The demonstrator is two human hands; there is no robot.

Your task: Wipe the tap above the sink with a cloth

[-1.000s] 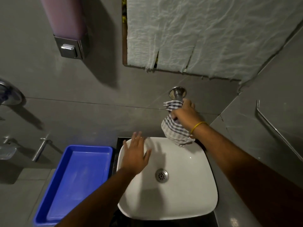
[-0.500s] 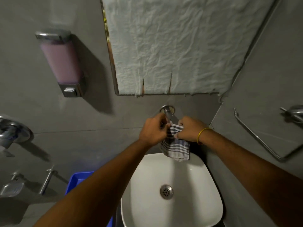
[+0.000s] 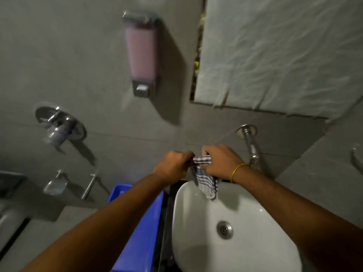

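Both hands (image 3: pixel 173 166) (image 3: pixel 220 162) had left the tap (image 3: pixel 250 143), fingers pinching the cloth (image 3: pixel 206 182); regripping, then back onto tap.

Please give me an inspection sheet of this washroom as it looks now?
Surface: white sink, bare basin, drain open.
Job's things: checked cloth held over the sink's back rim, apart from the tap.
Clutter: blue tray left of sink.
Grippers: left hand and right hand both grip the cloth; yellow band on the right wrist.
Cables: nothing seen.
Surroundings: soap dispenser, wall valve, covered panel.
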